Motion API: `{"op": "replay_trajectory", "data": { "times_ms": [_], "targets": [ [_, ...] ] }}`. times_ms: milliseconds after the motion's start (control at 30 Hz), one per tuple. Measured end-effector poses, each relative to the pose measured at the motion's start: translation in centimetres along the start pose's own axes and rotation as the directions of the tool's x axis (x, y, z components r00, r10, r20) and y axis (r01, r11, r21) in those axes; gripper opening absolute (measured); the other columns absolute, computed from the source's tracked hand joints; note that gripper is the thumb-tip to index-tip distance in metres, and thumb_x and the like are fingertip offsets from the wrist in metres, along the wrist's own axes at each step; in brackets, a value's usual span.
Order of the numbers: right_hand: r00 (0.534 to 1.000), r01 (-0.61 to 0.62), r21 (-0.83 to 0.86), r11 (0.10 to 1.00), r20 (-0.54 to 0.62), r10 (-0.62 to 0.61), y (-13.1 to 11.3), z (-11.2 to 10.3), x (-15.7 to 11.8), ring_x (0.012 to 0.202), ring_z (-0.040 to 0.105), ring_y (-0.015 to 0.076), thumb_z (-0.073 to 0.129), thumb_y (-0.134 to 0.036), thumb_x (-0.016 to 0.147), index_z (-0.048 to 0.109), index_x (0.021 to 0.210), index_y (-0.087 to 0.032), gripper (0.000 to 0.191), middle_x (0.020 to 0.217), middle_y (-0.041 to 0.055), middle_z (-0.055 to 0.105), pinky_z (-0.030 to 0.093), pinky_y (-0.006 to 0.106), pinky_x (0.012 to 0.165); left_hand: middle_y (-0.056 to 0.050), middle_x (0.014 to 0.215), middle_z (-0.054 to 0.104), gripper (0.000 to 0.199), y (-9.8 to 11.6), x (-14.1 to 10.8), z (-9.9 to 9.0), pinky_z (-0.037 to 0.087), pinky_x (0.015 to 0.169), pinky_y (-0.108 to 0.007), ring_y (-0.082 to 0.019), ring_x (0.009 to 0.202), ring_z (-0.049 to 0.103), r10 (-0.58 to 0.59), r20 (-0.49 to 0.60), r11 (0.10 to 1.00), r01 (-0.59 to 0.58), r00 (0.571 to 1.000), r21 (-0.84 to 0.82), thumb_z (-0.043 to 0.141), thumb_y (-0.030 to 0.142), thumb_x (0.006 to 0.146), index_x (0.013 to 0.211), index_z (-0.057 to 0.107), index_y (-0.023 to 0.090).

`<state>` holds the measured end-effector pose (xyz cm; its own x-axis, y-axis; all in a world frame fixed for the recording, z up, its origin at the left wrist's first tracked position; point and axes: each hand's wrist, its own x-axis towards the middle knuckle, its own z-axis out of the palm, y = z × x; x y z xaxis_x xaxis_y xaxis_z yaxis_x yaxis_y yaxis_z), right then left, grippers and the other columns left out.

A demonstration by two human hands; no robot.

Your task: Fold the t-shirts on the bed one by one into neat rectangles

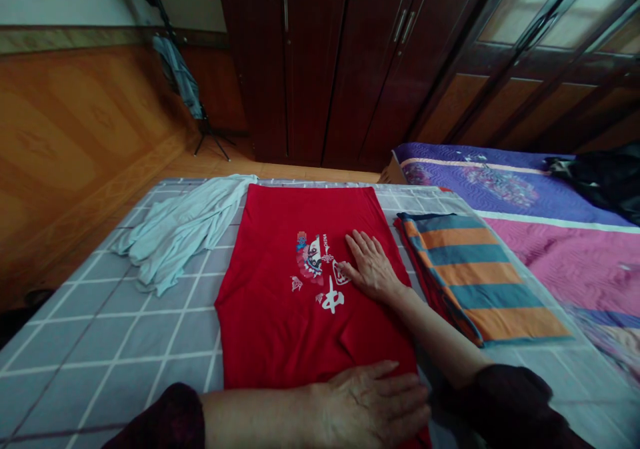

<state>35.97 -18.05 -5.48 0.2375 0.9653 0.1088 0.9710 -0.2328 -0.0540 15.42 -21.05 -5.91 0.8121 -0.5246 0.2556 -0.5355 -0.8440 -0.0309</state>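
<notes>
A red T-shirt (pixel 280 329) lies spread on a grey checked bedsheet (pixel 140 329), its printed design of a figure and white characters turned sideways. My right hand (pixel 373 266) rests palm down on the fabric beside the print, fingers stretched out. Nearer to me, my left hand (pixel 375 402) lies flat across the shirt's close end, fingers extended to the right. Neither hand grips anything. Faint creases run through the cloth between the two hands. Part of the shirt's near end is hidden under my left hand and forearm.
To the right sits a folded orange-and-teal striped garment (pixel 470 262). A crumpled pale blue cloth (pixel 185 229) lies at the left. Beyond are dark red wardrobes (pixel 320 69), a coat stand (pixel 207 132) and a second bed with a purple-and-pink cover (pixel 500 176).
</notes>
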Motion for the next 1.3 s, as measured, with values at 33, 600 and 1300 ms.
{"op": "replay_trajectory", "data": {
  "times_ms": [33, 600, 1300],
  "targets": [
    [0.999, -0.035, -0.005, 0.999, -0.004, 0.035, 0.1, -0.2, 0.4, 0.138, 0.021, 0.0311, 0.039, -0.054, 0.091, 0.034, 0.142, -0.007, 0.069, 0.148, 0.0172, 0.03, 0.019, 0.049, 0.111, -0.008, 0.144, 0.041, 0.052, 0.0, 0.0, -0.2, 0.024, 0.111, -0.037, -0.022, 0.134, 0.033, -0.004, 0.01, 1.0, 0.004, 1.0, -0.012, 0.026, 0.035, 0.095, 0.139, 0.039, 0.011],
    [0.999, -0.031, -0.007, 0.999, -0.016, 0.031, -1.3, 0.0, 0.2, 0.138, 0.02, 0.0332, 0.037, -0.06, 0.09, 0.037, 0.14, -0.009, 0.071, 0.148, 0.0187, 0.03, 0.018, 0.052, 0.11, 0.0, 0.143, 0.043, 0.047, 0.1, 0.3, -2.7, 0.032, 0.108, -0.03, -0.015, 0.131, 0.037, -0.011, 0.031, 0.998, 0.009, 0.999, 0.067, 0.021, 0.03, 0.098, 0.138, 0.042, 0.018],
    [0.857, 0.489, 0.285, 0.824, 0.018, -0.515, -18.4, 0.6, 3.8, 0.138, 0.012, 0.0376, 0.04, -0.068, 0.084, 0.026, 0.144, -0.005, 0.088, 0.15, 0.0234, 0.019, 0.013, 0.054, 0.111, -0.009, 0.151, 0.028, 0.082, -2.4, -8.7, -6.5, 0.023, 0.112, -0.038, -0.025, 0.138, 0.026, -0.477, 0.149, 0.772, 0.494, 0.866, -0.399, 0.047, 0.061, 0.085, 0.148, 0.017, 0.017]
  ]
}}
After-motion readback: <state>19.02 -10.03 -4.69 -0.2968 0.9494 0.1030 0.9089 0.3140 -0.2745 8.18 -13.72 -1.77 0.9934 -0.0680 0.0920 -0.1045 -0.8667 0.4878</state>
